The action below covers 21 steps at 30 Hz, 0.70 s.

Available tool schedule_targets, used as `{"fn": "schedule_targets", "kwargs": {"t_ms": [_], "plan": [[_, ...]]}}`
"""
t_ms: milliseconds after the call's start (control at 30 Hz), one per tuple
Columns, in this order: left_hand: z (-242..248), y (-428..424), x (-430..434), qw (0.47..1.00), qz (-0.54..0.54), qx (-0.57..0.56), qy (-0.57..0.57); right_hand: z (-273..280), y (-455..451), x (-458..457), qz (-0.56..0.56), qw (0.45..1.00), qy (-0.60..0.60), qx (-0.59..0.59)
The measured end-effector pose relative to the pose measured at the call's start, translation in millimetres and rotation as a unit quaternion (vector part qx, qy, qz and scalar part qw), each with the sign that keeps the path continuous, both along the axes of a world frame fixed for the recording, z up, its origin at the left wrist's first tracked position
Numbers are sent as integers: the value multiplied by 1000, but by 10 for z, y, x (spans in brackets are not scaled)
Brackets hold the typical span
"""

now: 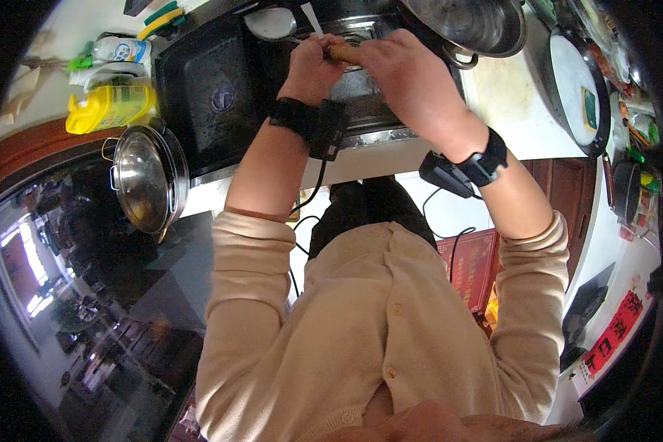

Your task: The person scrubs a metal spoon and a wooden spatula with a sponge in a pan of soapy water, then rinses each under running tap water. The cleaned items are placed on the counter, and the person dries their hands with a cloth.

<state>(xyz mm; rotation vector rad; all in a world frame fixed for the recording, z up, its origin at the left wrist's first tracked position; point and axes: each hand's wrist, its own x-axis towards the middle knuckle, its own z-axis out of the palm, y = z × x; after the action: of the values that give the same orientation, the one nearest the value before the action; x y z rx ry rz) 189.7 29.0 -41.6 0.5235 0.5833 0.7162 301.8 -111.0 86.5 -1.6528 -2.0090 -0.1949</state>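
Observation:
Over the black sink (199, 61), both hands are close together on a long-handled metal cooking utensil. Its rounded, pale head (271, 23) points left, and a wooden handle (345, 53) lies in line with it. My left hand (312, 69) is wrapped around it near the joint of shaft and handle. My right hand (403, 77) grips the handle's other end, with the fingers partly hidden. Behind my left hand, a narrow pale strip (312, 19) rises; what it is I cannot tell. The sink's right basin is partly covered by my hands.
A large metal pot (469, 25) stands at the sink's back right. Farther right is a frying pan (566, 77) holding a sponge (589, 109). Left of the sink are a yellow bottle (110, 109), a white bottle (121, 50), sponges (163, 22) and a lidded steel pot (141, 177).

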Motion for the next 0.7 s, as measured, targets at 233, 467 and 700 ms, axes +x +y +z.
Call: {"fn": "schedule_targets", "kwargs": {"t_ms": [233,467,700], "plan": [[-64,-239,252,996,-56,-29,-70,102,-18,104,-58,795,578,-176],[-314,-176,224,941,109,-316,-51,629,-170,88,-80,791,575,-194],[-342,-72,-152,902,-40,224,368,1054,-161,100,-91,821,514,-231]]}}
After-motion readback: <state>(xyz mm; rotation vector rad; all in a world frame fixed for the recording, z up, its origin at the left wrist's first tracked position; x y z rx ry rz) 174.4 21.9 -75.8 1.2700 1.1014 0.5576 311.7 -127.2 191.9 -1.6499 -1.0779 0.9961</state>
